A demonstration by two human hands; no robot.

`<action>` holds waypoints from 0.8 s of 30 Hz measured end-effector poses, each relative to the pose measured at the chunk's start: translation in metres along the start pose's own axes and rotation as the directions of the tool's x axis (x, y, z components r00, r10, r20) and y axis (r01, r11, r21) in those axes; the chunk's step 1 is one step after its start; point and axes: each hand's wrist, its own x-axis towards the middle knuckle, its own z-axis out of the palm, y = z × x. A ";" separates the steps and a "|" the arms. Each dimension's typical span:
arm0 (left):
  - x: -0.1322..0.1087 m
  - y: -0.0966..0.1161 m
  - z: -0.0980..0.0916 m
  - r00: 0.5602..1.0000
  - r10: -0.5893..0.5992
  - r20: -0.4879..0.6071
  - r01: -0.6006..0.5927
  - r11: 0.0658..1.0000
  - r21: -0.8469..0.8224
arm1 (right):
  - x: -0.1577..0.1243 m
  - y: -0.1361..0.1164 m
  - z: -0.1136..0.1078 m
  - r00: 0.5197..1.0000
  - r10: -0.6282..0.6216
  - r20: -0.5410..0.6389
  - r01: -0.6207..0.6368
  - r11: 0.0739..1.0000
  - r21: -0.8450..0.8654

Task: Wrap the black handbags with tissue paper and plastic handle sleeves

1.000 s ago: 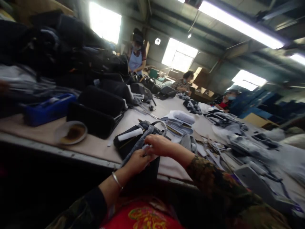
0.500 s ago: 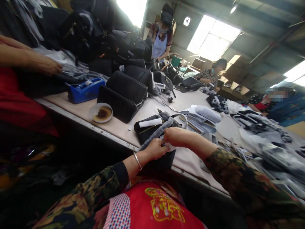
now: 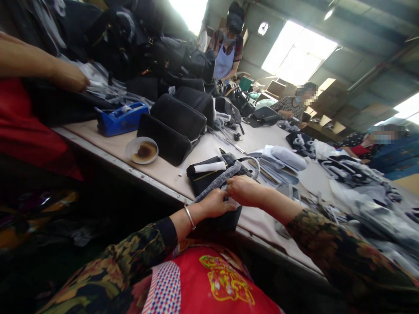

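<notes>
At left, see blue tape dispenser (image 3: pixel 122 118) on counter (image 3: pixel 166 174). Find black handbag (image 3: pixel 200 185) at front edge, grey-wrapped handle (image 3: pixel 218 182) at left hand (image 3: pixel 214 203). Make out yellow print (image 3: pixel 225 281) on red apron (image 3: pixel 193 283). See right hand (image 3: pixel 244 190) just beside. Note curled fingers on both; cannot tell whether clamped. Cannot read wall clock (image 3: pixel 262 28), too small.

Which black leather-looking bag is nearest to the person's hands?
The black bag beneath the left hand and right hand, bearing a white cylindrical roll; others are farther away.

The bag (image 3: pixel 200 185) looks matt leather, its handle (image 3: pixel 220 180) plastic-wrapped.
</notes>
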 end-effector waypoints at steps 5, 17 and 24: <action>-0.003 0.006 -0.003 0.967 -0.220 0.131 0.234 0.967 -0.105 | -0.011 -0.015 0.000 0.998 0.054 -0.030 -0.057 0.993 -0.101; -0.004 0.011 -0.004 0.964 -0.230 0.130 0.257 0.930 -0.262 | -0.024 -0.022 0.038 0.931 0.229 -0.284 -0.219 0.973 0.069; 0.007 0.008 -0.001 0.967 -0.231 0.112 0.243 0.964 -0.108 | -0.023 -0.008 0.033 0.905 0.100 -0.413 -0.103 0.995 0.014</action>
